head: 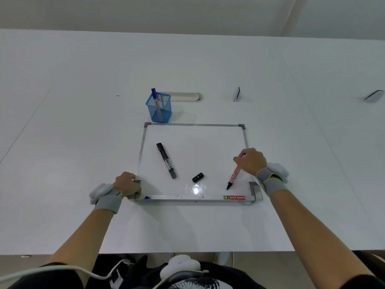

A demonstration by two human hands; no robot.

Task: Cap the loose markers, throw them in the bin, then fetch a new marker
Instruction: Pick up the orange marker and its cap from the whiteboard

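A small framed whiteboard (193, 125) lies flat on the white table. On it rests a black marker (166, 160), uncapped, its tip toward me. A loose black cap (198, 177) lies to its right. My right hand (251, 160) is closed around an orange marker (235, 175), whose bare black tip points down at the board near the front right corner. My left hand (127, 184) grips the board's front left corner. A blue-capped marker (155, 101) stands in a blue mesh pen holder (159, 110) just behind the board.
A grey cable slot (187, 97) sits behind the pen holder. Two small white stands (236, 94) (373, 97) are at the back right. The table's near edge runs just in front of my body. No bin is in view.
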